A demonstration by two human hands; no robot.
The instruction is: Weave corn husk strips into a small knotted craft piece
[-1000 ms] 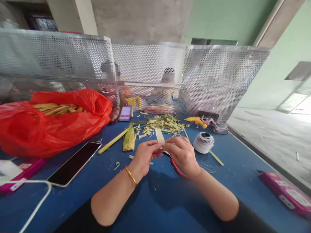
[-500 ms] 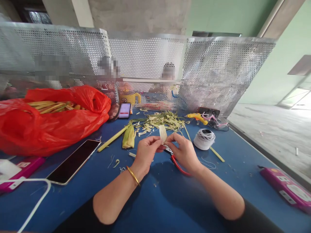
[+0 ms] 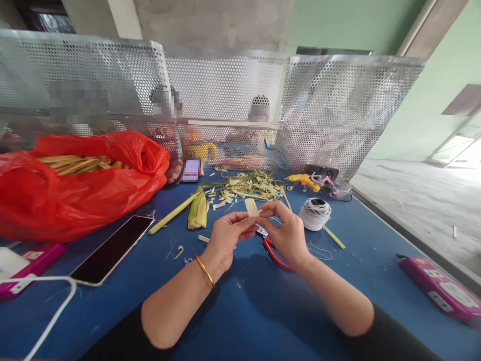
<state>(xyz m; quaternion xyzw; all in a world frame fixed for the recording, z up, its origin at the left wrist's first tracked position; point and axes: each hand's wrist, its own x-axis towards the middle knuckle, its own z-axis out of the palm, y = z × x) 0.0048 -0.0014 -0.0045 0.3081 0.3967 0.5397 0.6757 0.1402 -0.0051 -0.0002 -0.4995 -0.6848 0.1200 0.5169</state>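
Note:
A pale, flat strip of husk (image 3: 251, 207) stands up between my fingertips, over the middle of the blue table. My left hand (image 3: 230, 233) pinches its lower left edge. From the other side, the thumb and forefinger of my right hand (image 3: 287, 231) close on its lower right corner. Beneath my right hand lies a pair of scissors or pliers with red handles (image 3: 275, 255), partly hidden by the hand. Just past the strip is a heap of green and pale scraps (image 3: 255, 185). A green-yellow husk piece (image 3: 197, 210) sits left of my hands.
On the left are a red plastic bag (image 3: 93, 200) of stalks, a dark phone (image 3: 112, 249) and a white cable (image 3: 56, 321). Right of my hands stand a white string spool (image 3: 315, 215), a yellow glue gun (image 3: 306, 182) and a purple power strip (image 3: 438, 286). A perforated metal screen (image 3: 225, 90) rises behind.
My fingers have shifted slightly on the husk strip, and less of it sticks up above them. The right hand has risen a little. The whole view has moved slightly.

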